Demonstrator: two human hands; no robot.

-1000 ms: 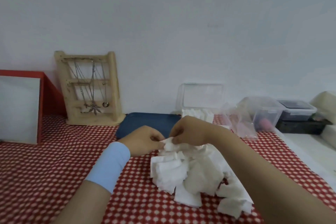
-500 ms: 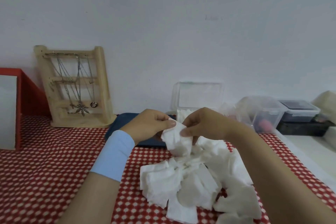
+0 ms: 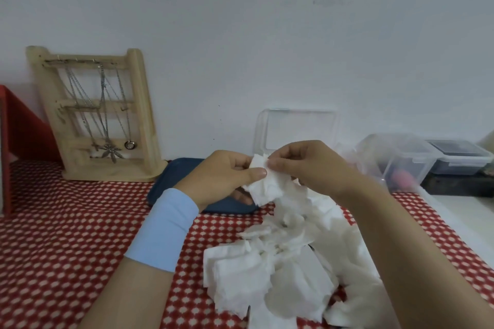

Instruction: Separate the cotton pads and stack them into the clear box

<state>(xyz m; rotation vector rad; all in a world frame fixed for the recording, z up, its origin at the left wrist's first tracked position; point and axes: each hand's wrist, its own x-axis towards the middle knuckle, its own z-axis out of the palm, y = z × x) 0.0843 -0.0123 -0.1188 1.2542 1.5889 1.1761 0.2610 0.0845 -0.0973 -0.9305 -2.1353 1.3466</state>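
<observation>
Left hand (image 3: 223,177) and right hand (image 3: 307,165) both pinch one white soft cotton pad (image 3: 264,185), long axis hanging downward; pile of white pads (image 3: 280,275) uncountable.

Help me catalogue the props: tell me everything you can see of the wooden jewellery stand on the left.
The wooden jewellery stand is pale, bare-looking wood: two rounded uprights, crossbars with small hooks, a flat base. It stands on the red patterned tablecloth by the white wall. Silver chains hang from its top bar, ending in a leaf-shaped pendant and a ring.
</observation>
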